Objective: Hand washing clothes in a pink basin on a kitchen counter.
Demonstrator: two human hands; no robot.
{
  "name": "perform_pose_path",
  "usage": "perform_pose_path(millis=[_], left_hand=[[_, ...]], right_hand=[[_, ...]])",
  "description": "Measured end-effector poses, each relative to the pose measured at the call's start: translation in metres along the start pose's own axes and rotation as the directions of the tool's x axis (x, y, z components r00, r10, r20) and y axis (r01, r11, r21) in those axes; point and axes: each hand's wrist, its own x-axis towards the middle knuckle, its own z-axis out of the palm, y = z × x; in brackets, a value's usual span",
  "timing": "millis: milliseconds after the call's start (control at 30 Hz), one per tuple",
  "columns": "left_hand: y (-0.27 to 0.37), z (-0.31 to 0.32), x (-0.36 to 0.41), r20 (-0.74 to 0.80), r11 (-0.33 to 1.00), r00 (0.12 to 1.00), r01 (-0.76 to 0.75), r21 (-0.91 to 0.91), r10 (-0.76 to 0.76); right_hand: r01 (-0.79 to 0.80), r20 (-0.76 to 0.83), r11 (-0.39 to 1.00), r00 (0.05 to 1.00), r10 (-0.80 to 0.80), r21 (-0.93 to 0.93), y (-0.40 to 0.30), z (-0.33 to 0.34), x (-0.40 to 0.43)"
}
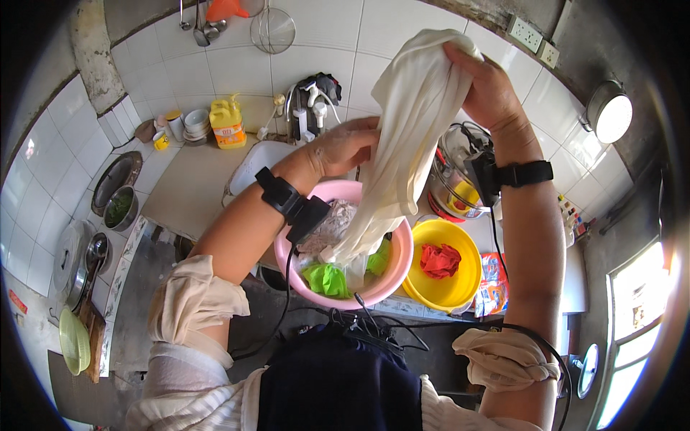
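Observation:
A long, thin white cloth garment hangs over the counter, its top edge raised high. My right hand grips it near that top edge, thumb in front. Against the garment's left side is my left hand, with its fingertips hidden behind the fabric, so its hold does not show. The garment's lower end drops into a pink basin. Inside the basin lie a pale patterned cloth and bright green cloth. To the right, a yellow bucket contains a crumpled red cloth.
A glass-lidded pot stands behind the bucket, a detergent packet beside it. At the back left are a white sink, faucet and yellow soap jug. Cables from the wrist straps run by the basin.

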Motion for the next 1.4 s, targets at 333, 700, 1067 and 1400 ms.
perform_pose_path(millis=[333,700,1067,1400], left_hand=[[0.12,0.033,0.001,-0.075,0.944,0.943,-0.315,0.101,0.323],[0.128,-0.019,-0.034,-0.426,0.934,0.832,-0.301,0.19,0.355],[0.128,-0.018,-0.044,-0.411,0.827,0.741,-0.345,0.444,0.531],[0.189,0.006,-0.004,-0.205,0.684,0.761,-0.387,0.618,0.616]], right_hand=[[-0.021,-0.152,0.986,0.988,-0.004,-0.162,-0.043,-0.026,0.032],[-0.232,-0.267,0.968,0.931,0.249,0.096,0.016,-0.094,0.001],[-0.177,-0.158,0.971,0.967,0.202,0.159,0.024,-0.093,-0.023],[0.085,-0.081,0.996,0.993,-0.084,0.002,-0.045,-0.15,0.034]])
